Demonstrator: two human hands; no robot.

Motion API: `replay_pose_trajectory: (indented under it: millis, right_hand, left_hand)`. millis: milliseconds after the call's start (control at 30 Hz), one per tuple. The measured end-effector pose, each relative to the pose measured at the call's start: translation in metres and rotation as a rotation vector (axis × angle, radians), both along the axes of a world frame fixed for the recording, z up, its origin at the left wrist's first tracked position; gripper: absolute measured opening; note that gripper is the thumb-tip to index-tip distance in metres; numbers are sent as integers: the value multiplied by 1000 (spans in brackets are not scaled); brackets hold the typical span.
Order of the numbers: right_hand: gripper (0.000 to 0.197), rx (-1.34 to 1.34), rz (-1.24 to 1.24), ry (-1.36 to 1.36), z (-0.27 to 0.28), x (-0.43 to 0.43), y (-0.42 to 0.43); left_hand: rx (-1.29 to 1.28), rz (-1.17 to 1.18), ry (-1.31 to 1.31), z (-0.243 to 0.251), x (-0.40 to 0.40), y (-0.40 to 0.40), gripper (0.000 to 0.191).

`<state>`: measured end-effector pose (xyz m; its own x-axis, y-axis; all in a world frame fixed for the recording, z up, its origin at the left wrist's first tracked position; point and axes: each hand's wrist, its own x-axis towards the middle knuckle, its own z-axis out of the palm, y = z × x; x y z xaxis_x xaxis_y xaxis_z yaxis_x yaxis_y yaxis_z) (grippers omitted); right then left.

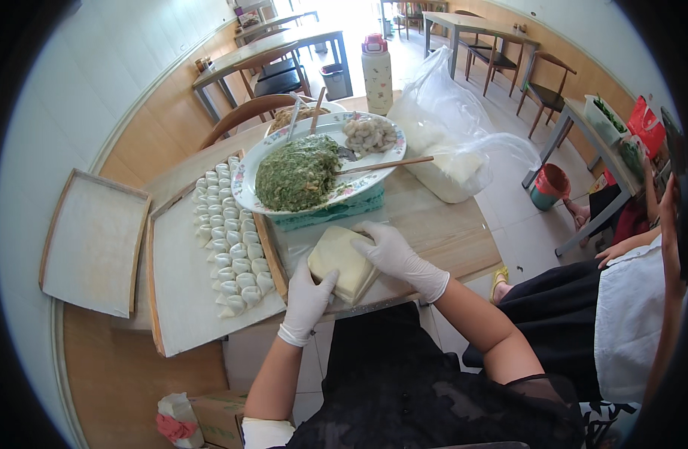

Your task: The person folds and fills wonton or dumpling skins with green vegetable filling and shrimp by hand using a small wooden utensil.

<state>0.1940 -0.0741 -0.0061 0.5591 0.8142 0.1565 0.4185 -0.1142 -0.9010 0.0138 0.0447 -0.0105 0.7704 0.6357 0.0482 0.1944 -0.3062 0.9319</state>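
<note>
A stack of square dough wrappers (343, 261) lies at the table's near edge, between my gloved hands. My left hand (309, 303) grips its left side, thumb on top. My right hand (397, 255) rests on its upper right corner with bent fingers. Beyond it, a floral oval plate (352, 120) carries green chopped filling (296, 177) and peeled shrimp (370, 134). A wooden stick (400, 163) lies across the plate's right rim, its inner end at the filling. Left of my hands, rows of folded wontons (231, 238) fill the right side of a wood-framed tray (181, 269).
The plate sits on a teal box (333, 212). Behind are a bowl of brownish filling (290, 116), a bottle (376, 76) and a plastic bag of wrappers (450, 151). Another framed tray (94, 241) is far left. At right sits a person in a white top (625, 320), near a bin (549, 188).
</note>
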Motion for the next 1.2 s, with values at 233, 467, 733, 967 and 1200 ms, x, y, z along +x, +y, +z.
replay_pose_trajectory:
  millis: [233,467,733,967,1200]
  right_hand:
    - [36,224,-179,-285,-19,-28,1]
    - [35,176,-185,-145,-24,-18,14]
    - [40,161,-205,-391,-19,-23,-2]
    - [14,418,-619,-609,157,81,-86]
    - [27,-742,-319,-875,129,234,3]
  left_hand:
    - [273,223,-147,-18,13,-19,57]
    - [368,220,-110,-21,32,-12,47]
    - [578,279,-114,-18,30,-19,55]
    - [878,-238,58,10,-1,-29,52]
    - [649,123,-95,-7,8,-29,54]
